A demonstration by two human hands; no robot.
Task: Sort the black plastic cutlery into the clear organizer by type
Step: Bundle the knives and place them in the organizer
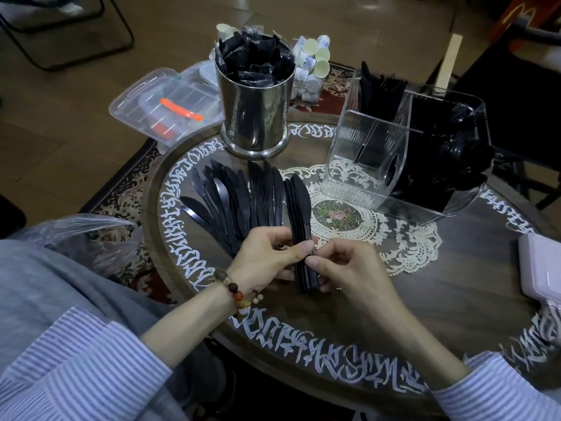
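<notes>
A stack of black plastic knives (300, 205) stands on edge on the round table, blades pointing away from me. My left hand (267, 256) grips the stack from the left and my right hand (343, 268) pinches its handles from the right. More black knives (239, 199) lie fanned out on the table to the left. The clear organizer (364, 156) stands at the right; its near-left compartment looks empty, while the back and right compartments hold black cutlery (449, 159).
A steel cup (255, 110) full of black packets stands at the back centre. A clear lidded box (164, 101) sits back left, small white cups (312, 65) behind. A pink case (543, 268) lies at the right edge, a plastic bag (91, 238) at the left.
</notes>
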